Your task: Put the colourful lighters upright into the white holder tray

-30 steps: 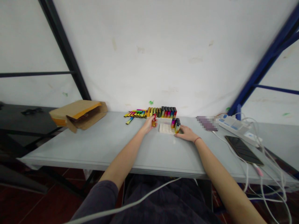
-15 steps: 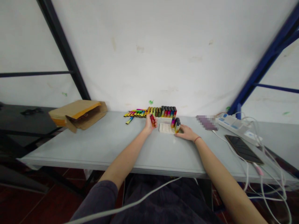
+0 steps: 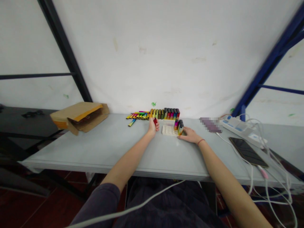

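My left hand point(image 3: 153, 126) is closed round a red lighter point(image 3: 155, 121), just left of a white tray with round pockets point(image 3: 169, 130). Several upright lighters point(image 3: 180, 129) in rainbow colours with black tops stand at the tray's right end. My right hand point(image 3: 190, 135) grips that end of the tray, thumb at the near corner and fingers behind, close against the lighters. Behind the tray, a block of upright lighters point(image 3: 172, 114) lines the wall. More lighters lie flat in a loose pile point(image 3: 140, 115) to the left, partly hidden by my left hand at its right side.
An open cardboard box point(image 3: 79, 115) rests on the table's left part. On the right are a dark phone point(image 3: 248, 152), a white power strip point(image 3: 244, 130) and tangled white cables. Another cable crosses in front of my lap. A wall point(image 3: 152, 63) closes off the back.
My left hand's fingers have curled further round the red lighter, and less of it shows. My right hand and the tray have stayed in place.
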